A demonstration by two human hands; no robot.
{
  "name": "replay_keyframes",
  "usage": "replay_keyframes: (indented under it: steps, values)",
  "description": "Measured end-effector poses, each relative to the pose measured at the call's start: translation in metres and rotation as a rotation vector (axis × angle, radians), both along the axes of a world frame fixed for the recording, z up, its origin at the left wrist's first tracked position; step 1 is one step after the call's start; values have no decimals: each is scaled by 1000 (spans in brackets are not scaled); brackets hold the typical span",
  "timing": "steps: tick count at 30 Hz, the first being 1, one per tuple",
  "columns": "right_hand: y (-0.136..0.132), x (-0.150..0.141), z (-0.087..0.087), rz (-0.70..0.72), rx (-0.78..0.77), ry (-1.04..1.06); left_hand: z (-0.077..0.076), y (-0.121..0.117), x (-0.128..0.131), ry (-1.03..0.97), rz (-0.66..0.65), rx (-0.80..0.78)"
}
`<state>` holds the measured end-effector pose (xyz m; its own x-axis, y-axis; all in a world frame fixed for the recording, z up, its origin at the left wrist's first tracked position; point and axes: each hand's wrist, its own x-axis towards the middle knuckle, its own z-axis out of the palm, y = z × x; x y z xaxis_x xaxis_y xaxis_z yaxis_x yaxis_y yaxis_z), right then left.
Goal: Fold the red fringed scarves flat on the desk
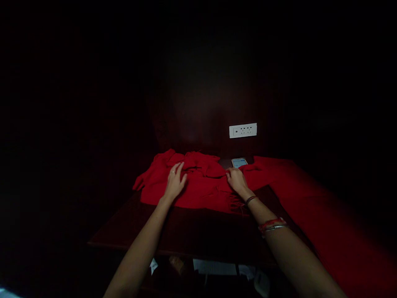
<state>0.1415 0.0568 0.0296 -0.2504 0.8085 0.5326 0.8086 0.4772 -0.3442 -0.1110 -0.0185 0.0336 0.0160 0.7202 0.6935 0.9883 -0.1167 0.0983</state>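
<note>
A red fringed shawl (195,192) lies spread on a dark tabletop, with its far part bunched in loose folds. My left hand (176,182) rests on its left half, fingers stretched out and a ring on one of them. At the shawl's right side, my right hand (236,180) has its fingertips pinched together on the fabric. Loose fringe hangs just below that wrist. More red cloth (297,194) runs from behind my right hand down the right side; I cannot tell whether it is the same piece.
Behind my right hand lies a phone (239,162) with its screen lit. A white socket plate (243,130) is on the dark wall. The table's front edge (108,246) shows, with papers (214,267) on a level below. The surroundings are very dark.
</note>
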Motion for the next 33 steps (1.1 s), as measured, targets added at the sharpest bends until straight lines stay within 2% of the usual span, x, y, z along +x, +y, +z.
replay_keyframes:
  steps: [2,4,6,8,9,11,13,15,16,18,20,22,25,29,33]
  values:
    - [4,14,9,-90,70,296,-8,9,12,85,-263,-238]
    - [6,34,18,-243,155,582,-13,12,11,124,-380,-442]
    - [6,54,26,-413,253,770,-12,10,1,136,-316,-507]
    - [4,68,31,-515,352,823,-3,3,-11,154,-116,-425]
    - [3,71,32,-523,396,801,3,-1,-16,156,8,-343]
    - [-2,67,33,-428,446,670,14,-11,-20,114,255,-120]
    - [-9,51,32,-170,400,420,22,-17,-17,49,398,70]
    - [-18,31,26,171,268,99,24,-17,-8,29,368,133]
    - [-23,21,22,313,197,-54,22,-15,-3,41,294,115]
    - [-32,4,13,465,94,-288,15,-10,5,94,85,25]
    - [-39,-6,5,491,48,-433,6,-4,9,147,-131,-81]
    - [-40,-11,0,493,44,-493,0,0,11,176,-307,-187]
    - [-35,-10,-1,531,45,-375,-5,1,12,161,-469,-316]
    - [-25,-3,3,523,2,-96,-5,2,16,79,-529,-339]
    - [-25,2,6,547,35,-77,-4,3,21,-31,-492,-247]
